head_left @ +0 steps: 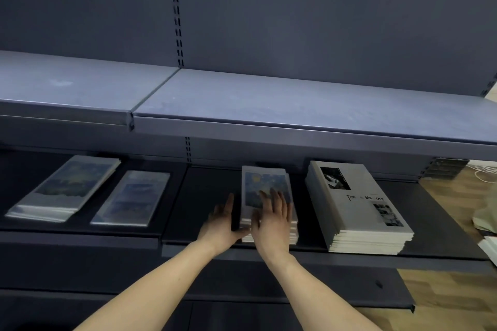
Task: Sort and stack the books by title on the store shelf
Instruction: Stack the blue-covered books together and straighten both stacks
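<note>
On the dark middle shelf (209, 196) stands a stack of books with a blue starry painting on the cover (265, 183). My right hand (271, 223) lies flat on top of this stack with straight fingers. My left hand (222, 223) presses its open palm against the stack's left side. To the right sits a taller stack of grey books titled "Time Memory" (360, 209). On the shelf's left section lie two more blue-covered book piles, a slanted one (67, 188) and a smaller one (133, 197).
An upper grey shelf (269, 99) juts out above the books and carries nothing. A lower dark shelf (322, 285) runs below my arms. Wooden floor (451, 290) and pale items (486, 217) show at the right.
</note>
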Demonstrator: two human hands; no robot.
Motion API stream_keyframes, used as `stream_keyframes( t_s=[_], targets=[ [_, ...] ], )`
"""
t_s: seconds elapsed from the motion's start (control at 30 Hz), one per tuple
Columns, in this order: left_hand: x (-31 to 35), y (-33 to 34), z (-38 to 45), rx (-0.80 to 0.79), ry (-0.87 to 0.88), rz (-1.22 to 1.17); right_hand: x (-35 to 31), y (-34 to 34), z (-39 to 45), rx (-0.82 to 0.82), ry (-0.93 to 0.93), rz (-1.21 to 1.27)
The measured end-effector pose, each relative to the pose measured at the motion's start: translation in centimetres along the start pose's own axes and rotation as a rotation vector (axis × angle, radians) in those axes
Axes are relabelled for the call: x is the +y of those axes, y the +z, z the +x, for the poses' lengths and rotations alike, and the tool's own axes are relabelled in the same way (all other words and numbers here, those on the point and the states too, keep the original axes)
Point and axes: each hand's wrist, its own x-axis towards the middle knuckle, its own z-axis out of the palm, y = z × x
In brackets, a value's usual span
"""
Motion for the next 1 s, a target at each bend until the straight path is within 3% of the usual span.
stream_keyframes(
  t_s=[0.33,0.63,1.0],
  targets=[
    [-7.9,-4.7,-2.3,0.176,-0.111,0.186,-8.9,3.1,-0.2,-0.135,-0.157,0.109],
    [-16.5,-9.3,-4.6,0.24,-0.363,0.242,-16.0,6.9,-1.6,-0.469,-0.142,0.144],
    [-22.0,-11.7,-4.7,0.157,-0.503,0.223,-21.2,10.7,-2.6,-0.613,-0.117,0.189]
  ],
)
